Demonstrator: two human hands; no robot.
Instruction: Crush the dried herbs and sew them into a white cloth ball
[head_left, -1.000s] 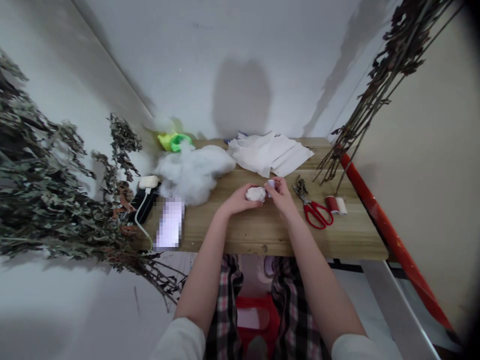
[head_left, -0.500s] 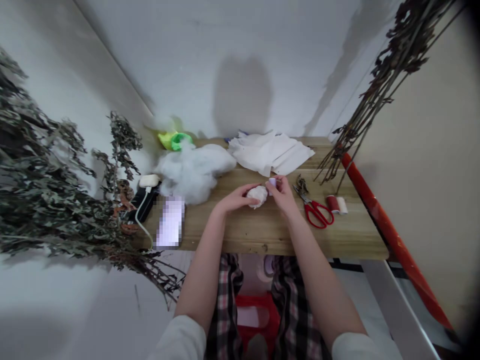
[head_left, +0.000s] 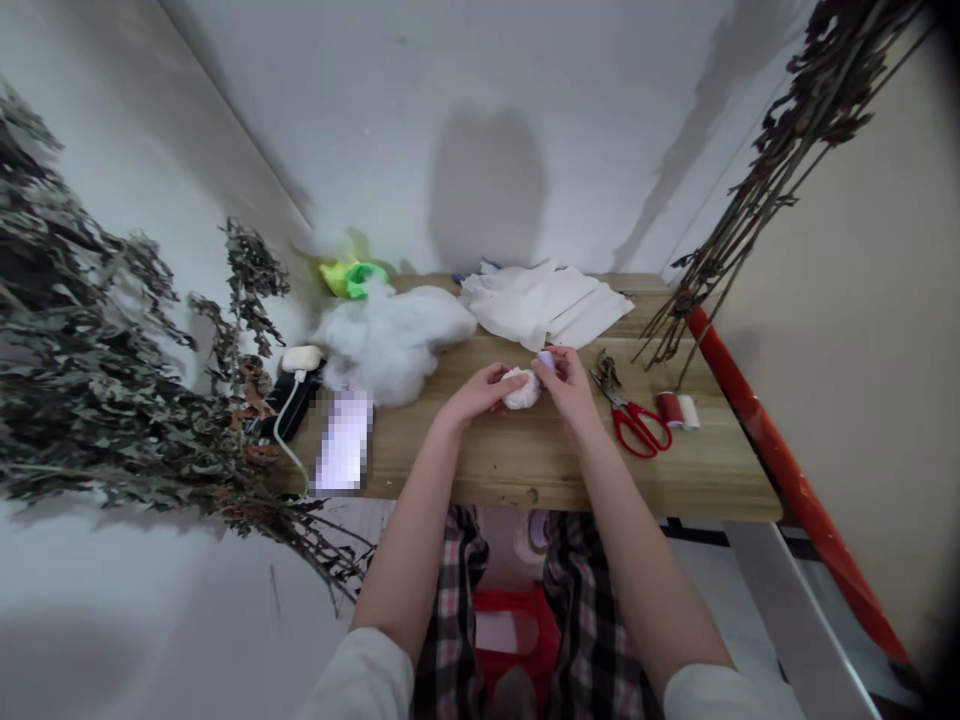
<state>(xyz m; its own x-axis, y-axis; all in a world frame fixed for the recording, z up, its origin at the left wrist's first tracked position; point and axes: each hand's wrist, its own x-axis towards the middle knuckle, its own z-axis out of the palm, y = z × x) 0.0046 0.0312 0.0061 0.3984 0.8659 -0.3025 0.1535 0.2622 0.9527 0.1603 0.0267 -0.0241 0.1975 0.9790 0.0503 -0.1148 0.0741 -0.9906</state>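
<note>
Stuffing ball (head_left: 521,390) held between left hand (head_left: 476,393) and right hand (head_left: 570,388).

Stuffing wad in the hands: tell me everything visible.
The wad is a small, lumpy white ball of soft-looking fibre, like the pile behind it. Left hand's fingers lie over its upper left; right hand touches its right side. It sits over the table; whether they touch is hidden.

Craft corner: wooden table (head_left: 675,480), dried branches (head_left: 90,370)
</note>
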